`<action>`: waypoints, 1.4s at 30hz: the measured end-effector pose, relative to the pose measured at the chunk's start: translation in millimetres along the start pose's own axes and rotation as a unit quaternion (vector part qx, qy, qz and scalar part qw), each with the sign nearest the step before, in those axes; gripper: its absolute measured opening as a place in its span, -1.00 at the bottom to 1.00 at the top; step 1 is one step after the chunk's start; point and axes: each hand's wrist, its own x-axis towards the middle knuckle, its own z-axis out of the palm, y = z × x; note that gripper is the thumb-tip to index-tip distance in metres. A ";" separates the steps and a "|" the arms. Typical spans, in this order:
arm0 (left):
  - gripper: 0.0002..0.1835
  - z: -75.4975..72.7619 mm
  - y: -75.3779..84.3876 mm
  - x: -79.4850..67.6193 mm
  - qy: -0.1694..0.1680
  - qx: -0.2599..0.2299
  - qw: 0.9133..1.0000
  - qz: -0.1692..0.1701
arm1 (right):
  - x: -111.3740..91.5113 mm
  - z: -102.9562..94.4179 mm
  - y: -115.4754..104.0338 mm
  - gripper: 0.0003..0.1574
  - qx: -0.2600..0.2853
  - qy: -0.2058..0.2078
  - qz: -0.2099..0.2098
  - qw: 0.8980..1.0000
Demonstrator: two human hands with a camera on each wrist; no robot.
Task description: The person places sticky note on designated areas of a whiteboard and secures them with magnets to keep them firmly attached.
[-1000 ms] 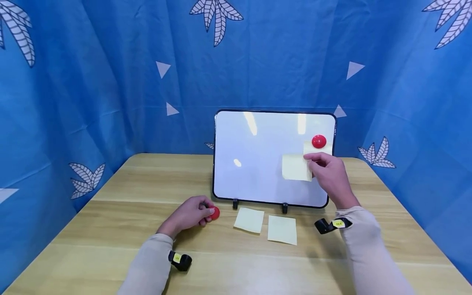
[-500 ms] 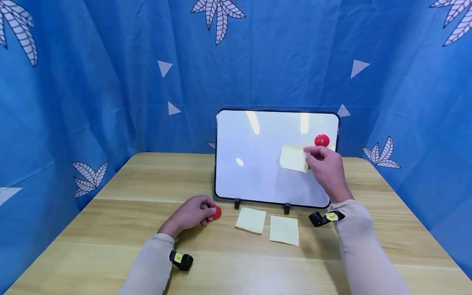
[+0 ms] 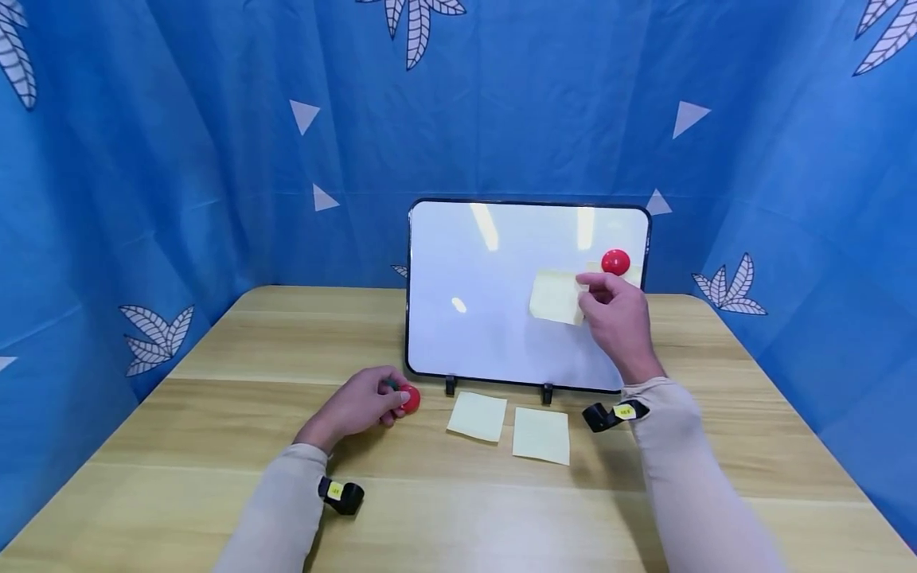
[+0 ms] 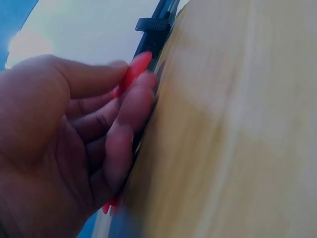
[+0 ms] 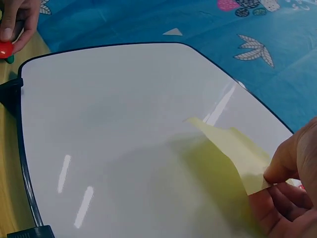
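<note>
My right hand (image 3: 618, 318) pinches a pale yellow sticky note (image 3: 556, 297) by its right edge, in front of the whiteboard's right half. In the right wrist view the sticky note (image 5: 237, 151) bends, and its left end stands off the board. A red round magnet (image 3: 615, 262) sits on the board just above this hand, over another note (image 3: 634, 275) that the hand mostly hides. Low on the left, my left hand (image 3: 361, 404) holds a red round magnet (image 3: 410, 399) between thumb and fingers, close to the table. A bit of green (image 3: 391, 384) shows behind that magnet.
The whiteboard (image 3: 480, 318) stands upright on small black feet (image 3: 548, 394) towards the table's back. Two more sticky notes, a left one (image 3: 478, 416) and a right one (image 3: 541, 435), lie on the wooden table (image 3: 430, 509) before it. A blue curtain (image 3: 501, 119) hangs behind.
My right hand has carried the sticky note up and slightly left across the board, now beside the magnet's height. My left hand keeps its grip with little movement. The head view has shifted slightly.
</note>
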 end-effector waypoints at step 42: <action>-0.64 17.2 118.7 44.3 -0.064 -0.081 0.987 0.124 | -0.1 2.2 7.4 -0.62 -0.004 0.049 -0.056 0.997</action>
